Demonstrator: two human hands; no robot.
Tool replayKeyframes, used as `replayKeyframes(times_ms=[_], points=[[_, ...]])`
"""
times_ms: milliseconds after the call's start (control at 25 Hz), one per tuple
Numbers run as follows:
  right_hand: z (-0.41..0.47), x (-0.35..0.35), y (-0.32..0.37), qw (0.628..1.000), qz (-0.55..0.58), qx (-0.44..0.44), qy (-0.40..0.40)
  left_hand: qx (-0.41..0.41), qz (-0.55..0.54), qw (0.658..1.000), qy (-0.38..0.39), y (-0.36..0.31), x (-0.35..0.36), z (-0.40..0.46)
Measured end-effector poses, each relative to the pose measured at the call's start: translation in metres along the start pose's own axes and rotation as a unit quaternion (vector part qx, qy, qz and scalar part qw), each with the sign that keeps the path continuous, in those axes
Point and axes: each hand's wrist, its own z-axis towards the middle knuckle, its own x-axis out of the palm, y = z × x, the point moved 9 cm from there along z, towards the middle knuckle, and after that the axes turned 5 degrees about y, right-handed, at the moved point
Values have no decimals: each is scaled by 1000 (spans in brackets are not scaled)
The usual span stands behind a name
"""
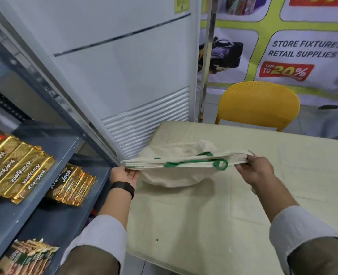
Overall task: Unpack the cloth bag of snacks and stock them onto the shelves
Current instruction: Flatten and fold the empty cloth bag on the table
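Note:
A cream cloth bag with green handles hangs limp and flat just above the cream table. My left hand pinches the bag's left top corner and my right hand pinches its right top corner, stretching the rim taut between them. Nothing bulges inside the bag. Gold Krackjack snack packs lie in a row on the grey shelf at left, with more gold packs on the shelf below and other packs lower down.
A white panel with a slatted vent stands behind the table's far left corner. A yellow plastic chair is at the table's far side, before a printed banner. The shelf upright runs diagonally at left.

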Motion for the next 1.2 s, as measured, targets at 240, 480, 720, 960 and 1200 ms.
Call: replayKeyframes(times_ms=[240,480,720,960,1200], points=[[-147,15,112,969,51,-95,223,-60,242,904,349,-43,103,-140],[-204,-73,204,669,-611,-348,-242,320,749,564,133,-67,155,-184],[-201,-8,312,889,-314,-334,-12,313,534,761,195,-90,262,-217],[-261,-23,354,871,-89,-393,279,392,254,834,294,-91,265,-320],[-124,-230,200,957,-219,-150,117,202,387,876,204,82,112,-185]])
